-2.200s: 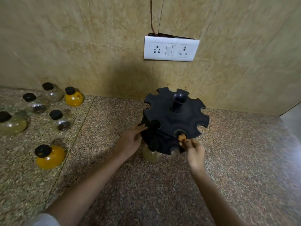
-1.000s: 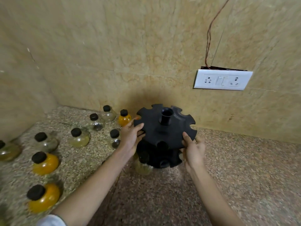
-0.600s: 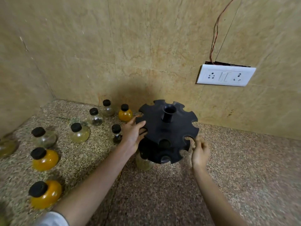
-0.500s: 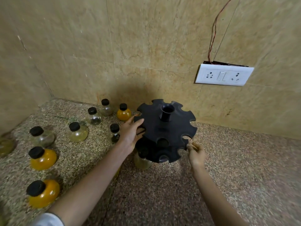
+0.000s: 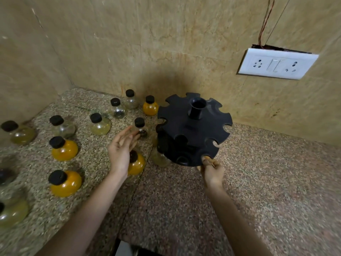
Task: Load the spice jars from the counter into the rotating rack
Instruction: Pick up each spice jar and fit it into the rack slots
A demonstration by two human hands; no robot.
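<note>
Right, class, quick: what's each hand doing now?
Left hand: open, holding nothing, above the jars.
Right hand: fingers at the rack rim; grip unclear.

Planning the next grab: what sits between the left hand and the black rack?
In the head view, a small clear jar stands between the left hand and the rack, by the fingertips.

dim warm light, dark shadow on wall behind rack, edges bowed, slight blur

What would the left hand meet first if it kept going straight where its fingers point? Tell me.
The left hand is open, fingers aimed up and right. Straight on, it would likely first meet the small clear jar with dark contents just past its fingertips, before the black rack. Depth is uncertain.
</note>
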